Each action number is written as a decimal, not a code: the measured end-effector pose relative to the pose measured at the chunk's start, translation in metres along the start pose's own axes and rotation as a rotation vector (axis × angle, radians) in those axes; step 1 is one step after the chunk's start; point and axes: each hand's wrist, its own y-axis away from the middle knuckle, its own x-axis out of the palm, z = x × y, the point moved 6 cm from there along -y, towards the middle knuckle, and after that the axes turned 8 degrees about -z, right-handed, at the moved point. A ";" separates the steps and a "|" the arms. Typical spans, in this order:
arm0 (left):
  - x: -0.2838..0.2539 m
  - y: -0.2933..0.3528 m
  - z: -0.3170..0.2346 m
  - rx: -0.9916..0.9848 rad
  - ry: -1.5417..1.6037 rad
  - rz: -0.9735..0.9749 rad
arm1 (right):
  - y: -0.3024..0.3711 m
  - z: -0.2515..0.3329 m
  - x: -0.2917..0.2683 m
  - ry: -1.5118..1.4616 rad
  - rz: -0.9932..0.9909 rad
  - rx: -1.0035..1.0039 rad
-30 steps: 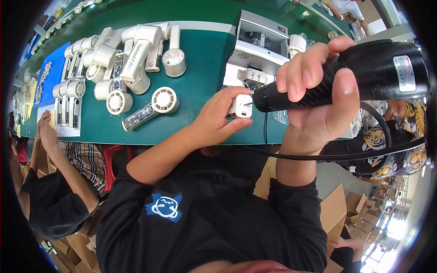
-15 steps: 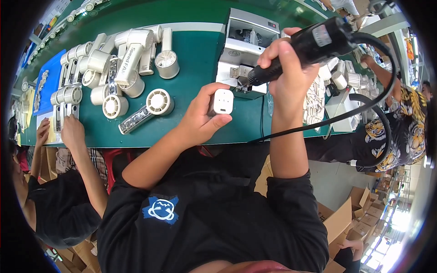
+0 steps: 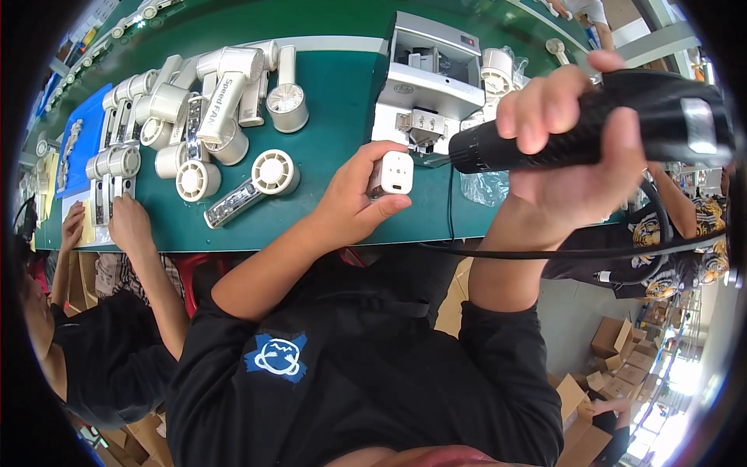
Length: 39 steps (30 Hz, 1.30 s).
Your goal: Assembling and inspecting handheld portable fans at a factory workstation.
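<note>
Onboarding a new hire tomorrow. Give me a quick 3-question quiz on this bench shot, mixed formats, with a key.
1. True or false: the left hand holds a small white part.
2. What does the right hand grip? A) black power screwdriver B) white fan C) blue tray
3. Fill in: the white fans lie on a ____ mat, to the left of the grey machine.

Key: 1 true; 2 A, the black power screwdriver with its cable; 3 green.
</note>
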 end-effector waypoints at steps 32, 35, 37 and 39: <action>-0.049 -0.010 -0.065 0.234 -0.411 -0.095 | 0.017 0.021 -0.021 0.256 -0.081 -0.142; -0.090 -0.059 -0.096 0.221 -0.440 -0.421 | 0.017 0.011 -0.023 0.215 -0.091 -0.102; -0.091 -0.101 -0.116 0.236 -0.803 -0.358 | 0.015 0.012 -0.023 0.241 -0.134 -0.090; -0.099 -0.149 -0.094 0.189 -1.064 -0.238 | 0.013 0.010 -0.022 0.268 -0.131 -0.110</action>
